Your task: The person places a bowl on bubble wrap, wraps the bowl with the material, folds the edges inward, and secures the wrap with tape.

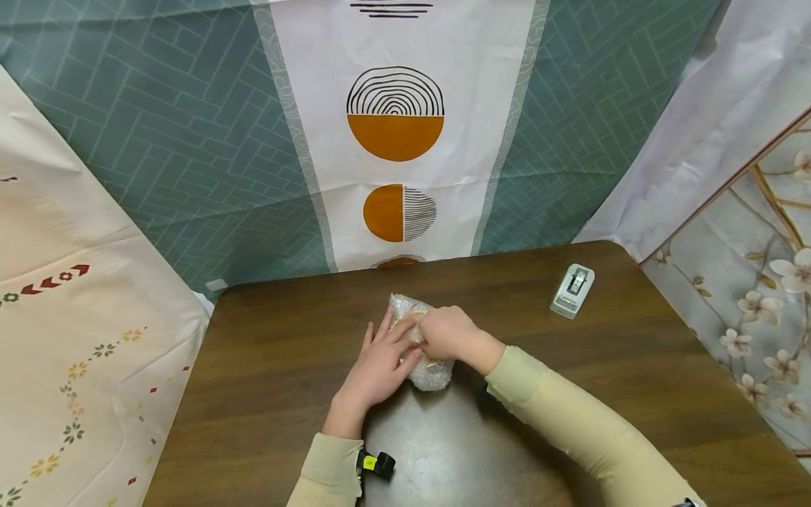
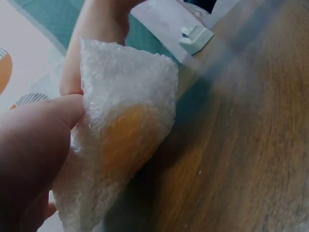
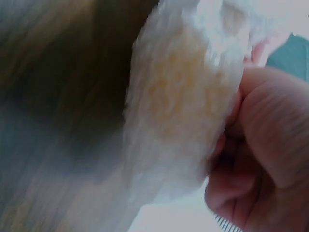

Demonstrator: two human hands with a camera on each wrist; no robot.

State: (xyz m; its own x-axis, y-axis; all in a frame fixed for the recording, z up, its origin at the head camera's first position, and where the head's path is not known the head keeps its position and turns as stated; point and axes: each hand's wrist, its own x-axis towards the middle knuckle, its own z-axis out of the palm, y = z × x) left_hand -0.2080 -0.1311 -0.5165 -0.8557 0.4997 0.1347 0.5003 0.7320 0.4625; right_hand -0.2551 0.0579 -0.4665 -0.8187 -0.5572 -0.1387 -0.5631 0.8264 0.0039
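A bubble-wrapped package (image 1: 432, 378) with something orange-yellow showing through it is between both hands over the table. My left hand (image 1: 378, 366) holds its left side, thumb and index finger against the wrap while the other fingers spread out. In the left wrist view the thumb touches the edge of the package (image 2: 130, 77). From the right, my right hand (image 1: 451, 331) grips the wrap with curled fingers. The right wrist view is blurred, but the package (image 3: 178, 106) lies against those fingers. What is wrapped inside cannot be made out.
A white and grey tape dispenser-like object (image 1: 573, 291) stands at the back right of the brown wooden table (image 1: 272, 338). Patterned cloth (image 1: 190, 141) hangs behind the table and along both sides.
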